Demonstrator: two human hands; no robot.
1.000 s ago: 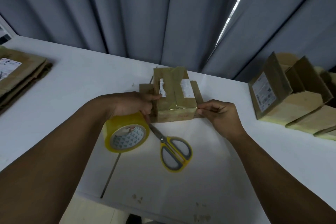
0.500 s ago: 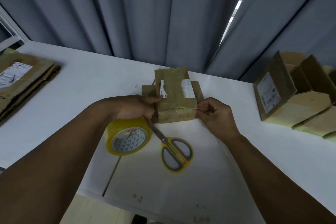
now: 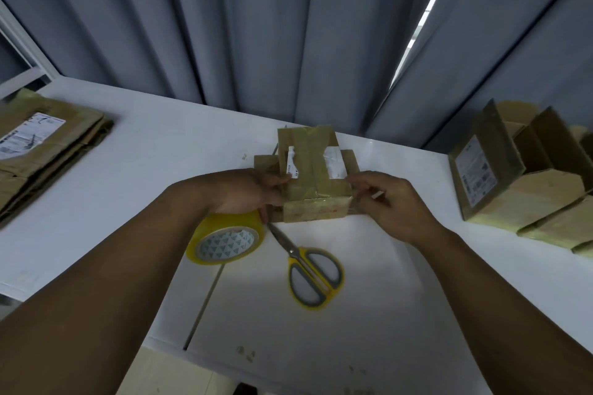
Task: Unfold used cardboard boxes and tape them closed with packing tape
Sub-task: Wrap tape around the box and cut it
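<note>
Fingers of my left hand (image 3: 244,192): they are curled around the left end of the small cardboard box (image 3: 316,192), with the thumb lying on its top beside a white label.
Fingers of my right hand (image 3: 394,205): they are bent and pinch the right end of the same box; what exactly is between the tips I cannot tell.
Box: it sits on the white table (image 3: 128,170), near the far edge, in the middle between my two hands. Its top is covered with glossy tape, and brown flaps stick out at both sides.
Surface: white and matte, with a dark seam (image 3: 205,301) that runs toward me, and some small stains near the front edge.
Room: grey curtains (image 3: 256,26) hang in folds behind the table; a narrow gap (image 3: 426,16) on the right lets in daylight.
Tape roll (image 3: 226,239): yellow, it stands tilted just under my left wrist, which covers its upper part.
Scissors (image 3: 309,276): yellow and grey handles point toward me, and the blade tips reach under the front of the box.
Left side: a pile of flattened cardboard (image 3: 41,144) with a printed label, well apart from the box.
Right side: a row of taped boxes (image 3: 513,183) that lean one against another.
</note>
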